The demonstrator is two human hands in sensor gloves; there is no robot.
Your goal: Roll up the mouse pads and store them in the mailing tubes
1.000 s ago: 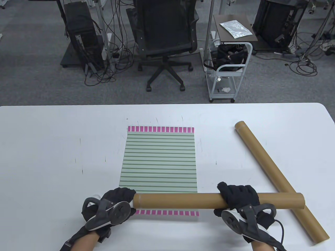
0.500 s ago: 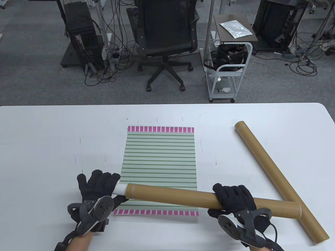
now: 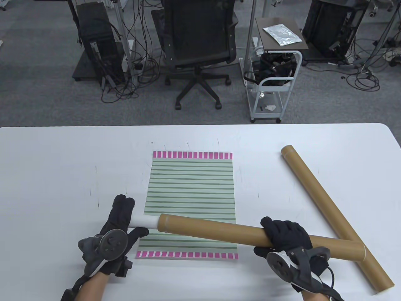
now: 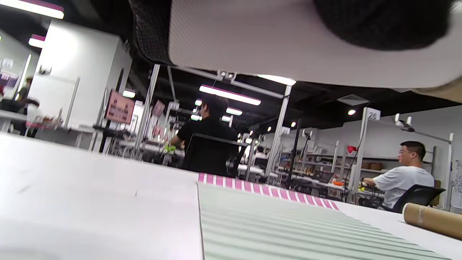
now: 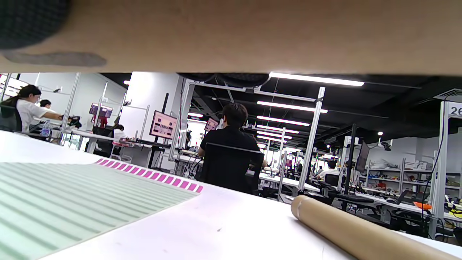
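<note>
Since half a second ago, left hand (image 3: 120, 221) has drawn the white roll (image 3: 143, 221) further out of the tube (image 3: 219, 232); tube's left end sits more to the right. Left fingers curl round the white roll, thumb underneath. Right hand (image 3: 286, 236) wraps the tube past its middle. Tube's long axis runs left-right, left end slightly farther away, above the near part of the striped mat (image 3: 189, 200), right end crossing a second tube (image 3: 329, 210). Second tube lies diagonal on the table (image 3: 47, 172). Mat lies flat, centre table.
</note>
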